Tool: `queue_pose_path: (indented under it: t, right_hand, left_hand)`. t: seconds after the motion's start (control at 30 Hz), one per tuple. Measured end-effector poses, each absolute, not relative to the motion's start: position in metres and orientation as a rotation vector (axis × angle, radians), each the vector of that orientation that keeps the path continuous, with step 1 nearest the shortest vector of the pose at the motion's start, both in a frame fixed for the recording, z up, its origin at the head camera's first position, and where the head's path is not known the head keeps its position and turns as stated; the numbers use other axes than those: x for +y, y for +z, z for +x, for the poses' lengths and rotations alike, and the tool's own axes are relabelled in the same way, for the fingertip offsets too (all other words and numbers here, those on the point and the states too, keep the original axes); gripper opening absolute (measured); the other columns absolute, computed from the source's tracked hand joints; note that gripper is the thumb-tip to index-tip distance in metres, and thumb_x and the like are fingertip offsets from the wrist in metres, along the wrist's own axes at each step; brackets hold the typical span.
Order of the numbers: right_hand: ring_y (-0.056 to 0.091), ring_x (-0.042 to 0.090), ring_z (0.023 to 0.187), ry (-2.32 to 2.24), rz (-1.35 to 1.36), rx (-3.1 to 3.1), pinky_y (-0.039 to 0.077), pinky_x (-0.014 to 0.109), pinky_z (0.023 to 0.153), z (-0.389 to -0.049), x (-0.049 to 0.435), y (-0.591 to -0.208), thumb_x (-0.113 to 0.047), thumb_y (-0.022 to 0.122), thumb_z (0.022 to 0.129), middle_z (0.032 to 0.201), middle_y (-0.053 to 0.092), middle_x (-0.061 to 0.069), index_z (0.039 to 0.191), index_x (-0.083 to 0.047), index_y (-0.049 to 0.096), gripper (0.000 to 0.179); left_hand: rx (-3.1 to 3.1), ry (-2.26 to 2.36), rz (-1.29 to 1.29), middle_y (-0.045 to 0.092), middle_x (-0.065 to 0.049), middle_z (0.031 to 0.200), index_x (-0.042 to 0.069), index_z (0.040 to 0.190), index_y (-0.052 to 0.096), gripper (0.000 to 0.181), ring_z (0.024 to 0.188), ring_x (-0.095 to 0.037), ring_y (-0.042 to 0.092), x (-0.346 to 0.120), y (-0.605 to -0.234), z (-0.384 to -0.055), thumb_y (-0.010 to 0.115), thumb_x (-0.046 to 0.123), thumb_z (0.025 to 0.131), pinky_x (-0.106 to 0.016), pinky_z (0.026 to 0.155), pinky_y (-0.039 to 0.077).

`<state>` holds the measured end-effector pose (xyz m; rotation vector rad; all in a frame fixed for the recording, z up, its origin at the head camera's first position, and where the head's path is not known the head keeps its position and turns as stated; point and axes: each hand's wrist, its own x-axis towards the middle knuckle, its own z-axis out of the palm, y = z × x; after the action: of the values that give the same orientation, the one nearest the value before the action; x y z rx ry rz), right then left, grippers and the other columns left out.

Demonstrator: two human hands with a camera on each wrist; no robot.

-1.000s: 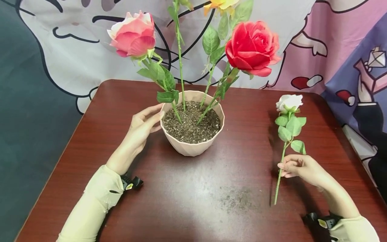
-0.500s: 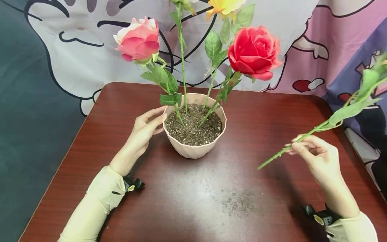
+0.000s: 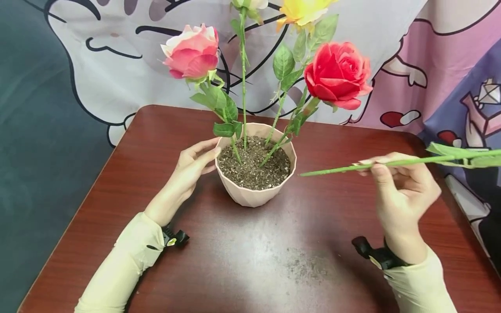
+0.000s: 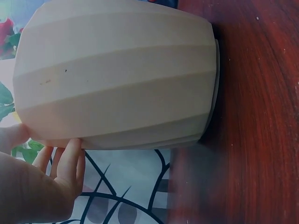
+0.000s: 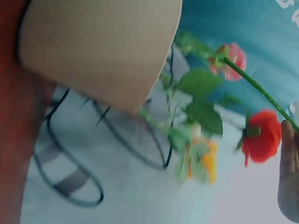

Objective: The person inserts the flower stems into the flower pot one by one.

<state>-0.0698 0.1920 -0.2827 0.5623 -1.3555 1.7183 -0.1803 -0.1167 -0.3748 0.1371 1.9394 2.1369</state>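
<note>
My right hand [image 3: 405, 195] pinches the green stem of a rose [image 3: 336, 170] between thumb and fingers. The stem lies almost level above the table, its bare tip just right of the flower pot [image 3: 254, 198]. Its bloom is outside the head view; an earlier frame shows it white. On the pot's left side, my left hand [image 3: 188, 169] holds the rim, thumb near the edge and fingers along the outer wall. Dark soil [image 3: 254, 174] fills the pot. A pink rose [image 3: 192, 54], a red rose [image 3: 338, 76], a yellow rose [image 3: 305, 11] and a pale rose [image 3: 250, 5] stand in it.
The pot stands on a reddish-brown table [image 3: 195, 269]. A smudge of loose soil [image 3: 307, 263] lies on its front part. Behind the table hangs a cartoon-printed cloth [image 3: 113, 74], close to the blooms.
My right hand has lifted the white rose off the table, tipped it from upright to nearly level, and carried its stem end left toward the pot. The left hand stays at the rim.
</note>
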Motion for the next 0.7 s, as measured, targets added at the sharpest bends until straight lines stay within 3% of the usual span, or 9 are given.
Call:
queue_pose_path:
  t: [0.23, 0.47, 0.7]
  right_hand:
    - [0.066, 0.010, 0.068, 1.480, 0.750, -1.558, 0.051, 0.016, 0.064, -0.093, 0.155, -0.294, -0.007, 0.074, 0.079, 0.076, 0.069, 0.011, 0.077, 0.021, 0.056, 0.034]
    - [0.058, 0.002, 0.067, 1.130, 0.774, -1.904, 0.046, 0.013, 0.063, -0.111, 0.131, -0.308, -0.029, 0.062, 0.091, 0.072, 0.066, 0.010, 0.082, 0.003, 0.065, 0.034]
    - [0.060, 0.011, 0.060, 0.975, 0.892, -2.031, 0.047, 0.021, 0.055, -0.131, 0.121, -0.325, -0.031, 0.057, 0.094, 0.071, 0.065, 0.004, 0.086, 0.000, 0.066, 0.033]
  left_hand:
    - [1.918, 2.161, 0.130, 0.057, -0.005, 0.125, 0.011, 0.131, 0.054, 0.044, 0.109, -0.013, 0.056, -0.116, -0.375, -0.177, 0.062, 0.024, 0.091, -0.027, 0.082, 0.052]
    - [1.912, 2.153, 0.150, 0.056, -0.006, 0.127, 0.012, 0.131, 0.054, 0.042, 0.113, -0.015, 0.054, -0.115, -0.373, -0.175, 0.062, 0.022, 0.091, -0.033, 0.088, 0.050]
    - [1.918, 2.151, 0.135, 0.056, -0.008, 0.125, 0.012, 0.131, 0.054, 0.041, 0.113, -0.016, 0.055, -0.118, -0.370, -0.176, 0.061, 0.020, 0.091, -0.034, 0.089, 0.050]
